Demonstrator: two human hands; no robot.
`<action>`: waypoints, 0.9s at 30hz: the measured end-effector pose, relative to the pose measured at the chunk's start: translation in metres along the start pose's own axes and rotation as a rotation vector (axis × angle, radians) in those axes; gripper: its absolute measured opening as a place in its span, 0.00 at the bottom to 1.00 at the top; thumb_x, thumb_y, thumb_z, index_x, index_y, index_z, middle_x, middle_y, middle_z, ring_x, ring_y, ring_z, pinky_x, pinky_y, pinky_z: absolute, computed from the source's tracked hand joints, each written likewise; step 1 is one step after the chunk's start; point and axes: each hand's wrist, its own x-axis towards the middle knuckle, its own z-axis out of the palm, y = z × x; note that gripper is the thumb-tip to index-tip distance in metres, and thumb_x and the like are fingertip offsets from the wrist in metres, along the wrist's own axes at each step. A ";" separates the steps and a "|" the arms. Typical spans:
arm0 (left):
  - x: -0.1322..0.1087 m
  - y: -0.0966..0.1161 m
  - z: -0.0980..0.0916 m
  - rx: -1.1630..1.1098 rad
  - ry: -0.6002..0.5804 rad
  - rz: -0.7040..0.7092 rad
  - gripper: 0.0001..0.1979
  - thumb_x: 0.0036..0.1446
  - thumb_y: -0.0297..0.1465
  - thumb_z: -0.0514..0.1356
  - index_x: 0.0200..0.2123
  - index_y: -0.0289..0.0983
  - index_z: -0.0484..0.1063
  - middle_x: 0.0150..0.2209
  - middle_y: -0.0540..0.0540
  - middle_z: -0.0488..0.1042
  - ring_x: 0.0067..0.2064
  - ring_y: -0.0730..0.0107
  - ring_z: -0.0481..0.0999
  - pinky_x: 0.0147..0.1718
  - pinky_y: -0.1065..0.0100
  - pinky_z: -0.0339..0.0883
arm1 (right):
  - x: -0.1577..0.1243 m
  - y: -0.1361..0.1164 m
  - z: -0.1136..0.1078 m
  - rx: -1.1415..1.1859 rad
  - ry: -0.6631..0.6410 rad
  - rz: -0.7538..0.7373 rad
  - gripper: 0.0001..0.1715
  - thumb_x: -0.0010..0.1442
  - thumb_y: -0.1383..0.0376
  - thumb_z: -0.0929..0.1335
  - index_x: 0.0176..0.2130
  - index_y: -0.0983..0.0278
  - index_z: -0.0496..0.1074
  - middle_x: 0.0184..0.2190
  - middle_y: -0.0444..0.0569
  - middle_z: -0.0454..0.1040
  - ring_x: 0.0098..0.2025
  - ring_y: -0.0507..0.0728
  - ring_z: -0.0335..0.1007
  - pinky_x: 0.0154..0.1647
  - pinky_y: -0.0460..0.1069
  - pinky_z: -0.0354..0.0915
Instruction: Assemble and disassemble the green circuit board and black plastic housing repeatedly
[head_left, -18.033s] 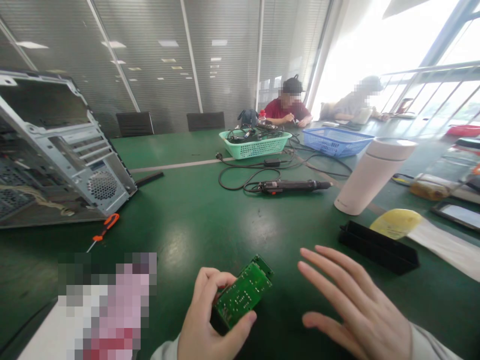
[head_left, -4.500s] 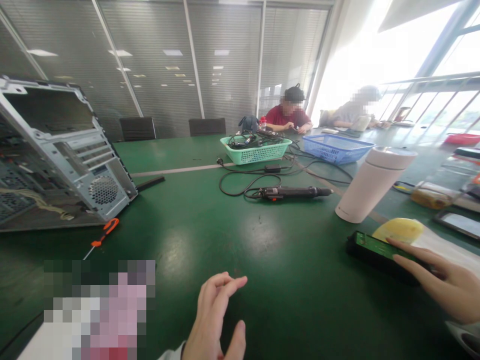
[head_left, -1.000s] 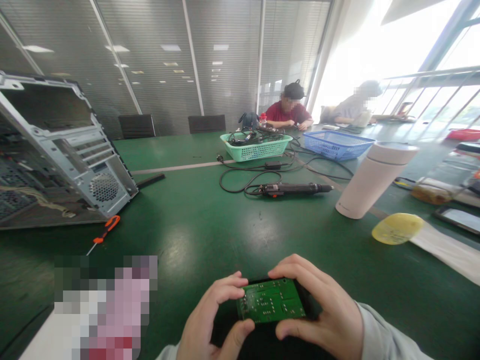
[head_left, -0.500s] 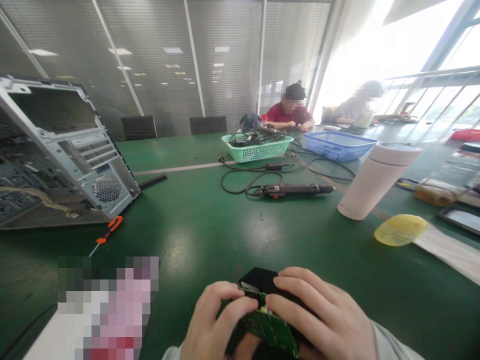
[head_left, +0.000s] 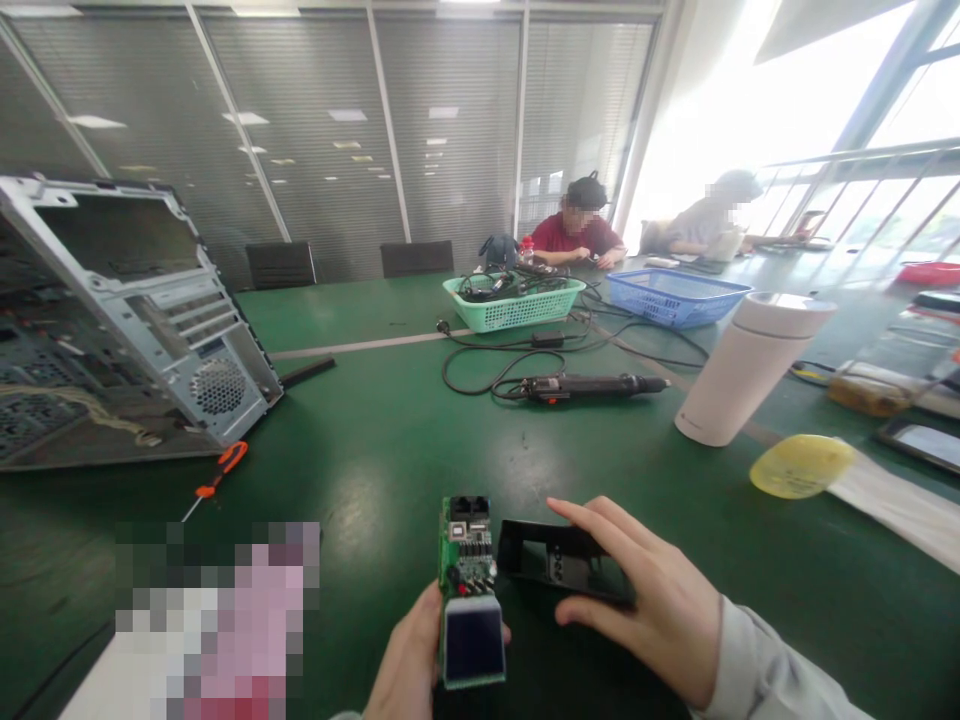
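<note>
My left hand point(head_left: 409, 655) is closed round the lower part of a green circuit board point(head_left: 469, 550), which stands upright facing me. Two black sockets sit at the board's top, and a small dark square screen point(head_left: 474, 642) covers its lower end. Most of the left fingers are hidden behind the board. To the right, my right hand point(head_left: 652, 605) has thumb and fingers on either side of a black plastic housing point(head_left: 521, 553), gripping its right end. The housing's hollow inside, with a cut-out, faces me. Board and housing are apart.
An open computer case point(head_left: 217, 385) stands left, near an orange-handled screwdriver point(head_left: 231, 458). Ahead lies a corded electric screwdriver point(head_left: 592, 387). Beyond are a green basket point(head_left: 517, 312) of cables and a blue basket point(head_left: 679, 300). A tumbler point(head_left: 739, 380) stands right. Two people sit at the far end.
The circuit board and black housing, earlier close together under both hands, are now apart. The board has turned upright with its screen towards me; the right hand has the housing to its right.
</note>
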 end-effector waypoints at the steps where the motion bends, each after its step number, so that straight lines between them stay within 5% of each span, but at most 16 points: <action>1: 0.004 0.002 0.002 -0.076 -0.046 -0.052 0.30 0.59 0.54 0.54 0.42 0.35 0.80 0.29 0.44 0.83 0.34 0.55 0.80 0.36 0.59 0.72 | 0.000 0.000 0.001 0.008 -0.020 0.033 0.34 0.53 0.58 0.74 0.57 0.57 0.66 0.44 0.49 0.72 0.41 0.56 0.73 0.43 0.51 0.72; 6: 0.016 0.013 0.002 -0.308 -0.182 -0.171 0.28 0.52 0.54 0.61 0.41 0.34 0.82 0.24 0.47 0.82 0.29 0.65 0.77 0.33 0.66 0.66 | 0.005 -0.008 0.001 0.064 -0.054 0.175 0.20 0.57 0.57 0.68 0.48 0.60 0.72 0.38 0.48 0.72 0.36 0.55 0.73 0.40 0.52 0.70; 12: 0.021 0.003 -0.002 -0.399 -0.194 -0.157 0.27 0.55 0.51 0.61 0.41 0.32 0.81 0.24 0.45 0.82 0.29 0.62 0.79 0.30 0.65 0.67 | 0.010 -0.013 -0.006 0.319 -0.036 0.423 0.25 0.58 0.46 0.64 0.43 0.62 0.75 0.38 0.51 0.76 0.42 0.61 0.72 0.46 0.55 0.65; 15: 0.026 -0.001 -0.002 -0.429 -0.189 -0.153 0.26 0.54 0.51 0.62 0.41 0.34 0.81 0.25 0.46 0.82 0.28 0.63 0.79 0.29 0.65 0.67 | 0.010 -0.009 -0.007 0.711 -0.192 0.667 0.29 0.56 0.41 0.65 0.38 0.62 0.75 0.35 0.50 0.77 0.40 0.59 0.73 0.43 0.52 0.67; 18: 0.029 -0.001 -0.002 -0.463 -0.196 -0.167 0.24 0.49 0.51 0.66 0.38 0.36 0.83 0.22 0.47 0.82 0.25 0.64 0.79 0.26 0.67 0.67 | 0.009 -0.007 -0.001 1.096 -0.451 0.850 0.36 0.52 0.37 0.64 0.36 0.66 0.74 0.26 0.49 0.75 0.27 0.54 0.73 0.29 0.48 0.66; 22: 0.028 -0.003 -0.004 -0.481 -0.187 -0.185 0.24 0.48 0.50 0.67 0.38 0.35 0.82 0.22 0.47 0.81 0.27 0.62 0.79 0.26 0.67 0.67 | 0.005 -0.012 0.007 1.580 -0.638 0.837 0.30 0.51 0.45 0.69 0.39 0.68 0.73 0.22 0.45 0.74 0.20 0.49 0.71 0.22 0.42 0.60; 24: 0.027 -0.005 -0.005 -0.483 -0.183 -0.192 0.24 0.51 0.49 0.66 0.40 0.33 0.82 0.23 0.46 0.81 0.28 0.61 0.79 0.27 0.66 0.67 | 0.004 -0.016 0.007 1.674 -0.634 0.805 0.25 0.53 0.51 0.70 0.41 0.67 0.73 0.25 0.45 0.76 0.22 0.48 0.72 0.23 0.41 0.61; 27: 0.027 -0.006 -0.006 -0.495 -0.191 -0.199 0.24 0.52 0.48 0.65 0.40 0.33 0.82 0.24 0.46 0.81 0.29 0.61 0.80 0.26 0.66 0.68 | 0.002 -0.020 0.007 1.666 -0.634 0.850 0.29 0.51 0.45 0.71 0.41 0.66 0.74 0.28 0.46 0.76 0.24 0.49 0.74 0.25 0.42 0.63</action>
